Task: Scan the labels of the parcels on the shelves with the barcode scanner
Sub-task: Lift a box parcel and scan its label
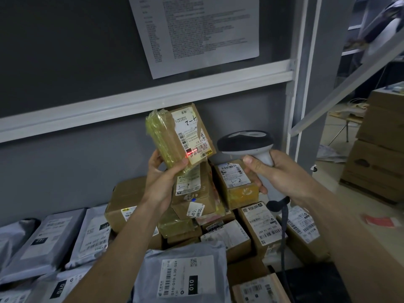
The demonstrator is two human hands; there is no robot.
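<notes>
My left hand [162, 173] grips a small taped cardboard parcel [172, 136] from below and holds it up above the pile, its white label [192, 134] facing right. A red scan line glows on the barcode at the label's lower edge. My right hand [277, 173] grips the handle of a grey and black barcode scanner [246, 142], whose head points left at that label from a short distance. The scanner's dark cable [283, 232] hangs down from the handle.
Below lies a shelf heaped with cardboard boxes [238, 182] and grey mailer bags [185, 274], all labelled. A white shelf rail [142, 101] crosses just above the held parcel. A printed sheet [196, 29] is stuck on the grey back wall. Stacked cartons [380, 145] stand at the right.
</notes>
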